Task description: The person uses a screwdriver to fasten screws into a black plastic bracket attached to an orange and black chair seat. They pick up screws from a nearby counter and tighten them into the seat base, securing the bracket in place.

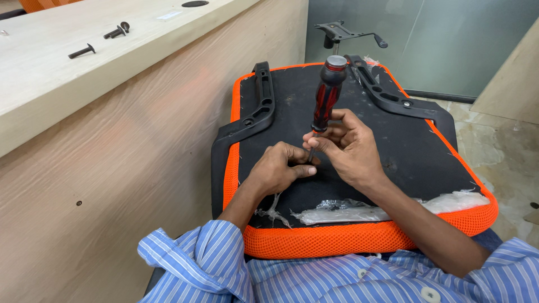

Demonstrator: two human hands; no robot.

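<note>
An upturned chair seat [415, 151] with a black underside and orange mesh edge lies on my lap. My right hand [351, 148] grips the lower part of a red and black screwdriver [327, 95], which stands almost upright with its tip on the seat's underside. My left hand [281, 168] rests beside the tip, fingers curled and pinched around the shaft's lower end. Two black plastic armrest brackets [259, 109] [387, 92] are fixed along the left and right sides of the seat. Torn clear plastic wrap [359, 212] clings to the near edge.
A light wooden counter [67, 84] runs along the left, with several black bolts [82, 51] [117, 31] on top. A black chair tilt mechanism [343, 31] stands behind the seat by a glass wall. Marble floor shows at right.
</note>
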